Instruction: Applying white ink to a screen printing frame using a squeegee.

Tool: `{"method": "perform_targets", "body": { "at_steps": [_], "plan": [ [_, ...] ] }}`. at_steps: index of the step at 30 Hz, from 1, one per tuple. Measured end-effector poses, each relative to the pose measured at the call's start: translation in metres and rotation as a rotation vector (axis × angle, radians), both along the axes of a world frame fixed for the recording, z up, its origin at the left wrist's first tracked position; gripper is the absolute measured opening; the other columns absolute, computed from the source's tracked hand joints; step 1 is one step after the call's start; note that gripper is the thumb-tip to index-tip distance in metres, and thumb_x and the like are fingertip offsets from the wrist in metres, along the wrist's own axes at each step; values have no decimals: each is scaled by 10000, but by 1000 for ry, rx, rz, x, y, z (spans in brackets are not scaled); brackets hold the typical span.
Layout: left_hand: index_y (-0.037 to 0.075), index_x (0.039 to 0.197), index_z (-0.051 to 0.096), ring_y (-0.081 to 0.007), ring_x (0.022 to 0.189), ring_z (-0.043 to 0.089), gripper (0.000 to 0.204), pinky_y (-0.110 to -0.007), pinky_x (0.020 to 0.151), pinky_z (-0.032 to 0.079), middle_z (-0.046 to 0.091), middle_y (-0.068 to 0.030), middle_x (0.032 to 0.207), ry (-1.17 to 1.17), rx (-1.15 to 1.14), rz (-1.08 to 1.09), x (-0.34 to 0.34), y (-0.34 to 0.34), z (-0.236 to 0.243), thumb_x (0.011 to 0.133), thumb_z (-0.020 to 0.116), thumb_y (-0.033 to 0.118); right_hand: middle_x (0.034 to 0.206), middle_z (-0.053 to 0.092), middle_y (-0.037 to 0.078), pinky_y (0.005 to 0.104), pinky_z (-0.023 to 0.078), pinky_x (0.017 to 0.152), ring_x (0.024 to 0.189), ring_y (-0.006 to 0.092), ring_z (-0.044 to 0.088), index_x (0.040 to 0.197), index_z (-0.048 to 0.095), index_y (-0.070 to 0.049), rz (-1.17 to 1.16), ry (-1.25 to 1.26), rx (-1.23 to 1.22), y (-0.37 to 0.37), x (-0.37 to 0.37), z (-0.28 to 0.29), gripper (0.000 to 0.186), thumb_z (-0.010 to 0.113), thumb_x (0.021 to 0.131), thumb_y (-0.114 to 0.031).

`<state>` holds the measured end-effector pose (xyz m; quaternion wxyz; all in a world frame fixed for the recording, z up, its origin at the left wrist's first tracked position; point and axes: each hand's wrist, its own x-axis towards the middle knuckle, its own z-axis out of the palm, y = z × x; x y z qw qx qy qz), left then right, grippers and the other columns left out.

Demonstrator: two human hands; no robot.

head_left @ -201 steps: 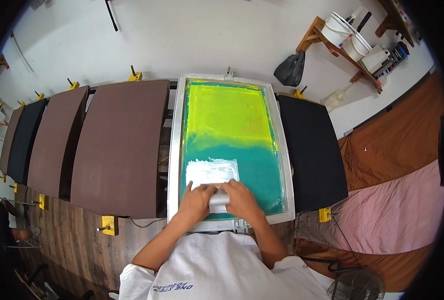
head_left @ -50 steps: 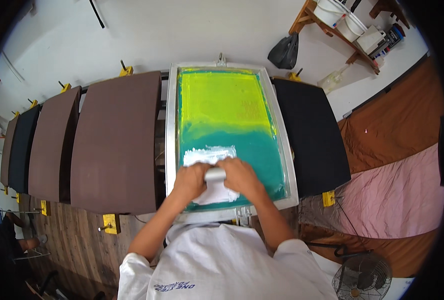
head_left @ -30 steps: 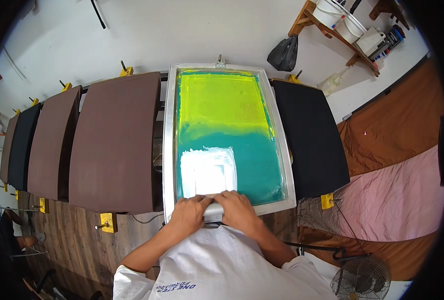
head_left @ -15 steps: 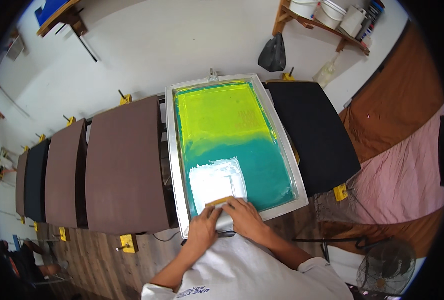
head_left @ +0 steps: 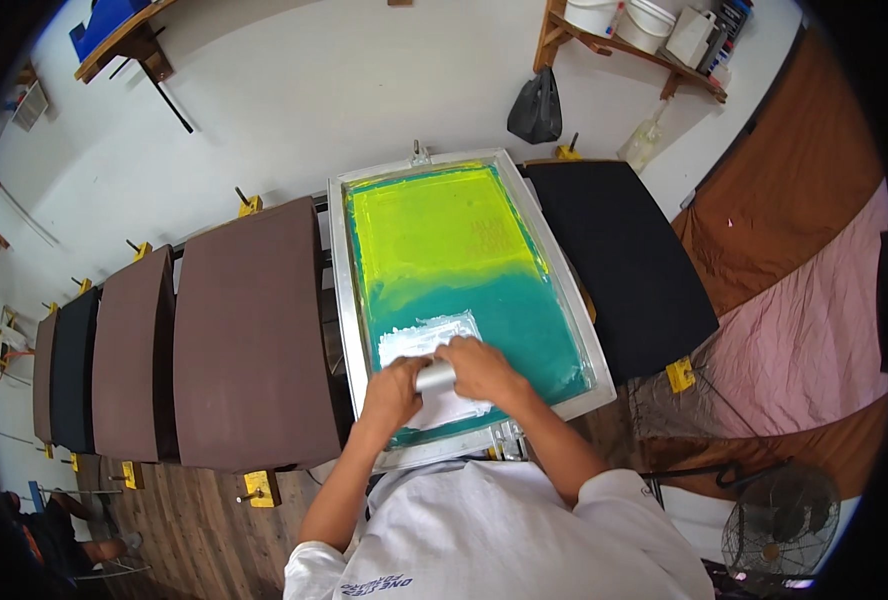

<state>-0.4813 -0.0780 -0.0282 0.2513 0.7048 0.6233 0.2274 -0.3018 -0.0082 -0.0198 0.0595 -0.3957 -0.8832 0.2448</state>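
In front of me lies a screen-printing screen in a pale metal frame (head_left: 348,280). Its mesh is yellow-green in the far part and teal (head_left: 504,320) in the near part. White ink (head_left: 429,335) is spread over a patch at the near left of the mesh. My left hand (head_left: 392,393) and my right hand (head_left: 479,370) are both closed around a squeegee (head_left: 436,376) with a silvery handle, one at each side. The squeegee stands over the white patch; its blade edge is hidden.
Brown-covered printing boards (head_left: 249,330) stand in a row to the left, and a black-covered board (head_left: 619,270) to the right. Yellow clamps (head_left: 261,489) stick out at their ends. A fan (head_left: 779,520) stands at lower right, and a shelf holds white buckets (head_left: 647,25). Part of a person (head_left: 54,530) shows at lower left.
Both hands have moved away from me with the squeegee, from the near edge of the screen to the middle of the white patch. The near frame rail now shows.
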Motion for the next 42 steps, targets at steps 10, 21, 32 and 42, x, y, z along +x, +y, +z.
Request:
{"method": "perform_targets", "body": {
  "at_steps": [10, 21, 32, 42],
  "plan": [
    [78, 1167, 648, -358, 866, 690, 491, -463, 769, 563, 683, -163, 1062, 1, -164, -58, 29, -80, 19, 678, 676, 32, 1088, 608, 127, 444, 492, 889, 1053, 346, 582, 1131, 642, -104, 13, -51, -133, -79, 34, 28, 466, 649, 675, -6],
    [102, 1098, 686, -355, 868, 681, 418, -441, 762, 558, 693, -159, 1018, 21, 1, 53, 10, 8, 1, 695, 652, -4, 1037, 639, 132, 455, 503, 846, 1016, 354, 610, 1059, 659, -106, -15, -65, -44, 14, 6, 12, 392, 614, 685, 2],
    [77, 1153, 658, -332, 859, 684, 474, -452, 797, 532, 700, -146, 991, 3, -152, -86, 29, -65, 31, 681, 663, 38, 1097, 622, 113, 453, 487, 858, 1070, 336, 589, 1154, 636, -105, 1, -100, -117, -68, 36, 28, 511, 651, 652, -10],
    [101, 1041, 706, -370, 816, 683, 366, -461, 747, 558, 700, -180, 873, 79, -42, 68, -9, 27, 10, 692, 661, -1, 981, 654, 161, 465, 518, 812, 944, 371, 636, 1037, 664, -105, 8, -82, -68, 30, -15, 13, 372, 645, 676, -16]
  ]
}}
